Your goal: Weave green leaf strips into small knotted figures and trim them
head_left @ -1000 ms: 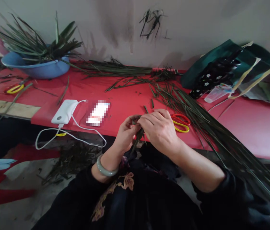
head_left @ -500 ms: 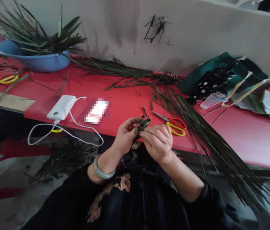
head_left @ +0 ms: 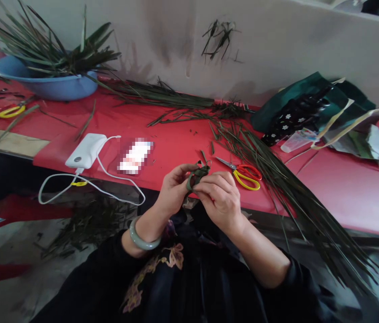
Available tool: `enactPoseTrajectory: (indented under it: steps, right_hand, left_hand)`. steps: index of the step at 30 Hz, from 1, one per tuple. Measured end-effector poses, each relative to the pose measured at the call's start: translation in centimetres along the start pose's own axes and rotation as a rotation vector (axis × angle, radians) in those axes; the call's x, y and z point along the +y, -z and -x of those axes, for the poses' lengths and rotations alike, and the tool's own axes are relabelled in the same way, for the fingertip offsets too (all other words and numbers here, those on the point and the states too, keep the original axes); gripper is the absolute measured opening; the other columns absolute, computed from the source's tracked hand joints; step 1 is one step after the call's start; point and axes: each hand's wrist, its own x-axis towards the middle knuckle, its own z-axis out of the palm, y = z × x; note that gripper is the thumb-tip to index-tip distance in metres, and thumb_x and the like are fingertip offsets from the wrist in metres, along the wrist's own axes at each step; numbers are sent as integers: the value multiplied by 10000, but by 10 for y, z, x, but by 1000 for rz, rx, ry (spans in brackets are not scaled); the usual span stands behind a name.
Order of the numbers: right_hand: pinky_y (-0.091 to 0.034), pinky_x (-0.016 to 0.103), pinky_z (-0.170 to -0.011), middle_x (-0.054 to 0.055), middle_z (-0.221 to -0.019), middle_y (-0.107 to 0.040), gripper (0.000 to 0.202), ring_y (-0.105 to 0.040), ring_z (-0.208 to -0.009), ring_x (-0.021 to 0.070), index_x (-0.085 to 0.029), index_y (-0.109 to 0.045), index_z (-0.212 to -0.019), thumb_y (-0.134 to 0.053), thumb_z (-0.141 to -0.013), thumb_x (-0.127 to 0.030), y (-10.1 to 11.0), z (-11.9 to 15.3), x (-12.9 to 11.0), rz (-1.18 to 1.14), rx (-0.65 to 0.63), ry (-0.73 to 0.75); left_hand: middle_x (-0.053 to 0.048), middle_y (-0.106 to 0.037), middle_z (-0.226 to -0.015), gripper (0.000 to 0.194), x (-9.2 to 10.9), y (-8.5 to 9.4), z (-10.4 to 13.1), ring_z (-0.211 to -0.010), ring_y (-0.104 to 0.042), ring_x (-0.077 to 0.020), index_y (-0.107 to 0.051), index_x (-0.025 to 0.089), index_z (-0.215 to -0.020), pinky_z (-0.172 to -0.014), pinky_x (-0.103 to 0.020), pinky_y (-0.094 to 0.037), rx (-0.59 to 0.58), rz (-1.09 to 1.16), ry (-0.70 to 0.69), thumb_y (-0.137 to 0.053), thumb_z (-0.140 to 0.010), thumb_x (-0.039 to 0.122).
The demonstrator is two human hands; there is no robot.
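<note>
Between my hands, over the table's front edge, is a small woven piece of green leaf strips (head_left: 196,176), folded into loops. My left hand (head_left: 175,187), with a pale bangle on its wrist, pinches it from the left with thumb and fingers. From the right, my right hand (head_left: 221,196) has its fingertips closed on the lower right of the same piece; the exact grip is partly hidden. Just beyond my right hand lie scissors (head_left: 245,174) with red and yellow handles. Small leaf scraps (head_left: 203,155) lie beyond the woven piece.
Long green leaves (head_left: 286,186) run along the table's right side and over its edge. A blue basin (head_left: 63,87) of leaves stands at back left. A white power bank (head_left: 86,151) with a cable lies near a phone (head_left: 135,157). At right sits a green bag (head_left: 266,110).
Both hands have shifted slightly left with the woven leaf piece. The piece has turned a little, and my right fingertips sit slightly lower on it.
</note>
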Motion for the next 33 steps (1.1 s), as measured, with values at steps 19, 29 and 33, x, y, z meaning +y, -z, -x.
enactPoseTrajectory:
  steps: [19,29,33]
  right_hand:
    - [-514,339,-791,64,-998,-655,111,-619,-931,177,-226,-663,-852,-594,-823,-145,20,-14,11,59,-51,-8]
    - [-550,387,-854,90,-1098,-619,364,-613,-1035,205,-231,-544,-1118,-633,-781,-124,4,-2,8,-29,140,-96]
    - [-560,391,-838,66,-1059,-613,278,-615,-1020,200,-244,-575,-1045,-636,-786,-162,-3,7,7,-172,201,-202]
  left_hand:
    - [14,-644,-730,360,9,-5,5,-575,-606,-79,-645,176,-897,-549,-189,-508,-155,140,187,-822,-589,241]
    - [45,-589,-639,324,6,-12,8,-485,-535,-48,-591,173,-803,-435,-147,-437,-3,119,125,-819,-593,267]
    - [51,-594,-623,332,6,-14,7,-478,-546,-54,-588,179,-802,-438,-152,-439,47,127,75,-824,-582,257]
